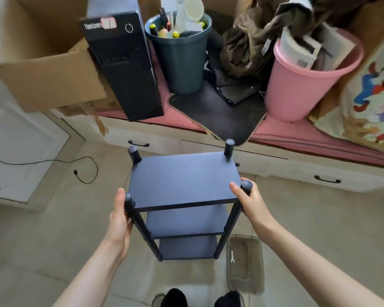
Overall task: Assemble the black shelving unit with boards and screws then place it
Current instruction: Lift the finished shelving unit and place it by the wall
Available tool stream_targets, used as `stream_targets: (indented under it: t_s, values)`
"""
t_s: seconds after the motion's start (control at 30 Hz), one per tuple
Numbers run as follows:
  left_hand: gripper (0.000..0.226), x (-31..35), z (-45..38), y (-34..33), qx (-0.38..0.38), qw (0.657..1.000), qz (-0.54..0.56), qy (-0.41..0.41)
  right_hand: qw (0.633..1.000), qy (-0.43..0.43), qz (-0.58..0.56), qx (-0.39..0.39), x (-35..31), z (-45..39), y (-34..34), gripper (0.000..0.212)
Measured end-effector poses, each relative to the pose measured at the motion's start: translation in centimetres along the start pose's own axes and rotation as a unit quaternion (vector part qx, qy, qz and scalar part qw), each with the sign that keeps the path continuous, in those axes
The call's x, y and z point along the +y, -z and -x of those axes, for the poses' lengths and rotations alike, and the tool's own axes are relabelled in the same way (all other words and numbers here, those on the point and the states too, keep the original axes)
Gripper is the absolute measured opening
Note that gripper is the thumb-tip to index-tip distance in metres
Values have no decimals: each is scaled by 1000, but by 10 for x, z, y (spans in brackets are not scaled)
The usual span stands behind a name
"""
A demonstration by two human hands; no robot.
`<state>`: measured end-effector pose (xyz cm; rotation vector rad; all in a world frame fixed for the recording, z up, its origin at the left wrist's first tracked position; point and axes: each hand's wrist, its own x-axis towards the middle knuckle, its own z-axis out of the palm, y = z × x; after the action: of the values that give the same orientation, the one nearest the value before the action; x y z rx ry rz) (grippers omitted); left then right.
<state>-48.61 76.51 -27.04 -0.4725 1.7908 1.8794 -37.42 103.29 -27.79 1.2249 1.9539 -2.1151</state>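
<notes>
While both hands are gripping its near posts, the shelf (183,180) is standing upright between them at 12 o'clock.
Left hand (119,216) is curling around the 9 o'clock post, right hand (249,201) around the 3 o'clock post; its long axis is running vertically, both hands equally near.

Both forearms were bare, no sleeves, watch or rings visible. Left hand (119,214) and right hand (251,201) ungloved. Black footwear (174,298) showed at bottom edge.
</notes>
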Motion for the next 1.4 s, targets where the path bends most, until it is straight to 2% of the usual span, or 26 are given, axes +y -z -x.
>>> stream_targets:
  t_s: [0.1, 0.27, 0.4, 0.6, 0.8, 1.0, 1.13, 1.27, 1.4]
  values:
    - [40, 29, 38, 2, -5, 1000, -10, -15, 1000, -6, -9, 21, -30, 35, 5, 42]
    - [59, 95, 113, 0, -13, 998, -47, -47, 997, 9, -39, 65, -90, 110, 16, 42]
    - [61, 147, 172, -5, -24, 993, -77, -91, 993, 18, -73, 88, -138, 173, 28, 39]
    - [39, 200, 226, -10, -53, 989, -77, -115, 982, 25, -127, 136, -183, 244, 34, 33]
    - [37, 214, 259, -13, -102, 983, -84, -129, 964, 23, -155, 213, -184, 296, 43, 39]
    - [39, 211, 285, -43, -154, 971, -120, -141, 946, 26, -177, 270, -173, 337, 76, 45]
    - [44, 205, 305, -80, -196, 959, -146, -145, 931, 29, -190, 311, -167, 364, 114, 48]
    - [44, 191, 332, -127, -231, 949, -158, -143, 912, 32, -215, 348, -157, 391, 161, 41]
    - [44, 166, 367, -187, -257, 941, -163, -145, 896, 39, -227, 379, -144, 415, 221, 42]
